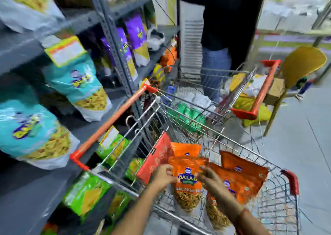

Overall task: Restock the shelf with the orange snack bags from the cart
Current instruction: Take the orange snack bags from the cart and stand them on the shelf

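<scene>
Grey metal shelving (111, 28) runs down the left side of a shop aisle, its tiers stocked with teal snack bags (80, 86), purple bags (136, 37) further along and green bags (86, 193) on the lowest level near the floor. Pale floor (304, 145) stretches to the right.

Close against the shelving stands a wire cart (179, 127) with an orange handle bar (111, 121) and a red flap (155, 157) at its seat. Several orange snack bags (240, 177) stand upright in the basket, packed side by side. Both bare hands reach down into it. The left hand (163, 176) pinches the left edge of the front orange bag (188, 186), fingers curled onto the film. The right hand (209, 178) lies on that bag's right side with fingers spread; motion blur hides whether it truly grips, so I cannot tell if it is clasped or only touching. A thread bracelet (241, 215) circles the right wrist.

Beyond, a second cart (247, 95) with a red handle holds yellow and white packs. Green packets (189, 116) lie in the far end of the near cart. Another person in jeans (215, 69) and a dark top stands behind the carts, and a yellow chair (302, 64) sits at the right
</scene>
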`<state>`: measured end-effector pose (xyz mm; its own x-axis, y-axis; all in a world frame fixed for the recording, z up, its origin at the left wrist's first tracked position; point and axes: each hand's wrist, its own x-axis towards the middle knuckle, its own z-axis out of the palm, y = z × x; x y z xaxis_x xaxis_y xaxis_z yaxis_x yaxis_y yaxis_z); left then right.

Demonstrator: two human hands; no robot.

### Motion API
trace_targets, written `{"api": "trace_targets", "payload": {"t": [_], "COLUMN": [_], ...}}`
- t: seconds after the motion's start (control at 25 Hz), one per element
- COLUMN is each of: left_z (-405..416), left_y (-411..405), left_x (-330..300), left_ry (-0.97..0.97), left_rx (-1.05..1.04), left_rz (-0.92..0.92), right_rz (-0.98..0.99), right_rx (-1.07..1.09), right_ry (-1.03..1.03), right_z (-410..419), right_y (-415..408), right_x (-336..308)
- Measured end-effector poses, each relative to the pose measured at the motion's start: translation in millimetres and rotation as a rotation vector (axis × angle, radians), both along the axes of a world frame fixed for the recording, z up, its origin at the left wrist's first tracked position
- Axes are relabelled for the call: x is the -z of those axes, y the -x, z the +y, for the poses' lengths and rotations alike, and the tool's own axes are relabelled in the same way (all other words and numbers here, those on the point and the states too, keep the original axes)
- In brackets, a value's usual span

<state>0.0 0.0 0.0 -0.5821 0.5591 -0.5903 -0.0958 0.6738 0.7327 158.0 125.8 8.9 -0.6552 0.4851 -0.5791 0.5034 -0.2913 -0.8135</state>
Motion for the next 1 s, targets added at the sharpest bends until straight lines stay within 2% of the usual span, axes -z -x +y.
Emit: {"api": "trace_targets", "payload": {"t": [0.12, 0.2, 0.28, 0.36, 0.44, 0.48, 0.6, 0.72, 0.8, 0.88, 1.0], "left_z": [27, 27, 32, 33, 31, 27, 18, 21, 24, 25, 24], "left_y": [16, 17, 19, 19, 20, 16, 10, 11, 17, 25, 44], "left_x": [88, 131, 172, 195, 220, 229, 247, 241, 224, 200, 158], "left_ry": [0.361, 0.512, 0.599, 0.600, 0.529, 0.558, 0.624, 0.506, 0.509, 0.559, 0.480], "left_rx": [0.291, 0.380, 0.413, 0.355, 0.347, 0.348, 0.335, 0.291, 0.268, 0.265, 0.278], "left_rz": [0.101, 0.087, 0.131, 0.162, 0.132, 0.089, -0.009, -0.143, -0.231, -0.201, -0.055], "right_rz": [-0.195, -0.326, -0.418, -0.455, -0.430, -0.408, -0.368, -0.360, -0.343, -0.325, -0.183], "right_rx": [-0.019, -0.074, -0.089, -0.126, -0.158, -0.172, -0.128, -0.076, -0.072, -0.065, -0.013], "right_ry": [0.076, 0.031, 0.002, 0.019, 0.025, 0.038, 0.072, 0.051, 0.035, 0.022, 0.044], "right_z": [10, 11, 17, 19, 19, 19, 19, 19, 21, 23, 26], "right_y": [-7, -11, -1, 15, 26, 29, 29, 26, 27, 28, 30], "right_x": [96, 137, 174, 188, 213, 221, 234, 237, 232, 223, 196]}}
